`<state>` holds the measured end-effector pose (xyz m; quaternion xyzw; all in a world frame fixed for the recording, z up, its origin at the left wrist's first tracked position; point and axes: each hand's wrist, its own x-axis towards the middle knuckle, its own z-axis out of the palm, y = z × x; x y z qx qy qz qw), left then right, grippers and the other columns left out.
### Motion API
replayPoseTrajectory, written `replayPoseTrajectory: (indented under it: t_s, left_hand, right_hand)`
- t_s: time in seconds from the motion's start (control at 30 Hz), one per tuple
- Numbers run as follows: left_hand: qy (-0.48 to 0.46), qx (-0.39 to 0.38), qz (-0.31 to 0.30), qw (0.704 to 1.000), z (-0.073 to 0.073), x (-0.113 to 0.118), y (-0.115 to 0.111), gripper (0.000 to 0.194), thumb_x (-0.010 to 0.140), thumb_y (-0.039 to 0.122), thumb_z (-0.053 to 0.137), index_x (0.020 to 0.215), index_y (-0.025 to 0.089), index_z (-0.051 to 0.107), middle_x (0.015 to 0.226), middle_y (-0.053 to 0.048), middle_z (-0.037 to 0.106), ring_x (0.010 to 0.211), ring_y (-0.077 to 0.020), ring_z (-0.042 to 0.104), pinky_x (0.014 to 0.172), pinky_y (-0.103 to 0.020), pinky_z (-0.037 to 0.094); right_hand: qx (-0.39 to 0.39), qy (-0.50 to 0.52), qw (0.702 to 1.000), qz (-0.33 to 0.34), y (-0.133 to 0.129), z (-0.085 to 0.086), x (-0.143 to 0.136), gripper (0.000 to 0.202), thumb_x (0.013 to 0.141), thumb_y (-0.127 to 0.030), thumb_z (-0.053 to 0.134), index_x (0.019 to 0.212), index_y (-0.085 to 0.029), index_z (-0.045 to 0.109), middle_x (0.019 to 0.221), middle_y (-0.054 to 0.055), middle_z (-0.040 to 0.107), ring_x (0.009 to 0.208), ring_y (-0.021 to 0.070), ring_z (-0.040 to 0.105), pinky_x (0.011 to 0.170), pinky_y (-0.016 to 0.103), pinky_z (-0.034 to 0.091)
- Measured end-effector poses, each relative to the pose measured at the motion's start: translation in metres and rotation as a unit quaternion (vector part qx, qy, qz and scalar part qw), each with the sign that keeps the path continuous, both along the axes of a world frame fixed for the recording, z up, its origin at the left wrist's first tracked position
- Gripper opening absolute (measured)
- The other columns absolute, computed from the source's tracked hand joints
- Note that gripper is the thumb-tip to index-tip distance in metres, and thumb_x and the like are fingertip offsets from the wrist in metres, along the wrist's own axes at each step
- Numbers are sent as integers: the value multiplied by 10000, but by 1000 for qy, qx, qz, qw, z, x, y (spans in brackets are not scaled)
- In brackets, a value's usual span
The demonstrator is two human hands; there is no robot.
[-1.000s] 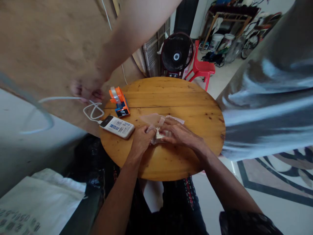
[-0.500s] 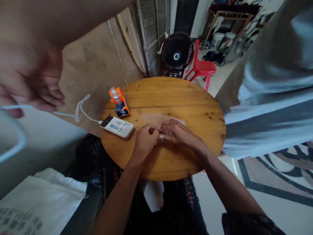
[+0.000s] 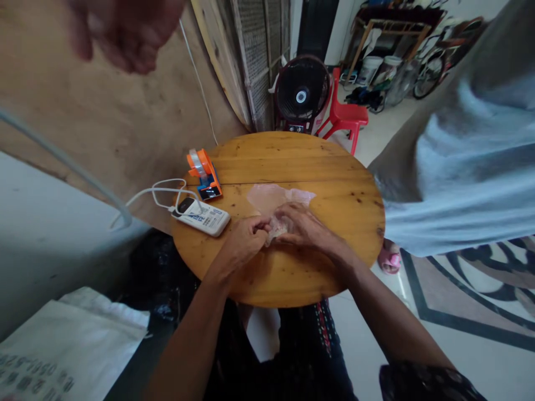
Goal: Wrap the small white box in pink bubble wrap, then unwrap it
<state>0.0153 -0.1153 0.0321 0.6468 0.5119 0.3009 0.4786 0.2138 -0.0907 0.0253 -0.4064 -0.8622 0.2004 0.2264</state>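
A thin, see-through pinkish plastic bag [image 3: 267,197] lies crumpled near the middle of the round wooden table [image 3: 288,161]. Its near end is bunched up between my hands. My left hand [image 3: 246,239] pinches the left edge of the bunched part with thumb and fingers. From the right, my right hand [image 3: 303,225] curls around the same bunch, fingers bent over it. What lies inside the plastic is too small to tell. Left of my hands are a white power bank [image 3: 207,218] with a cable and an orange and blue tape dispenser [image 3: 204,172].
Another person's hand [image 3: 129,33] hangs at the upper left above a pale cable. A person in grey clothing [image 3: 468,167] stands close at the right. Beyond the table are a fan [image 3: 301,92] and a red chair [image 3: 349,114]. A white bag [image 3: 75,345] lies lower left.
The other person's hand has moved up and right, and the pale cable now hangs over the power bank. More of the plastic bag shows beyond my hands. My left hand has shifted slightly toward me.
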Motion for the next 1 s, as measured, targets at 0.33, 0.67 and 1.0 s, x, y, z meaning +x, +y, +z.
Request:
replayPoseTrajectory:
  t_s: [0.33, 0.67, 1.0]
  left_hand:
    - [172, 172, -41, 969, -1, 9, -1, 156, 820, 193, 512, 829, 186, 667, 817, -27, 624, 783, -170, 549, 741, -290, 422]
    - [307, 281, -90, 905, 3, 10, -7, 235, 936, 197, 440, 930, 179, 674, 943, -75, 574, 921, -200, 536, 838, -334, 452]
    - [318, 339, -97, 880, 0, 13, -7, 237, 938, 148, 410, 899, 154, 644, 1055, -97, 596, 1001, -221, 513, 911, -376, 446]
  right_hand:
    - [9, 8, 1000, 11, 0, -12, 6, 651, 799, -386, 693, 1376, -219, 443, 1374, 137, 514, 1298, 285, 444, 1083, 500, 350]
    - [-9, 32, 999, 12, -4, 0, 15, 623, 772, -414, 721, 1333, -249, 507, 1359, 116, 540, 1283, 279, 479, 1078, 504, 376]
    - [-61, 57, 959, -272, -39, 1, 61, 296, 834, -405, 630, 1036, -189, 636, 951, 85, 695, 835, 228, 664, 737, 384, 530]
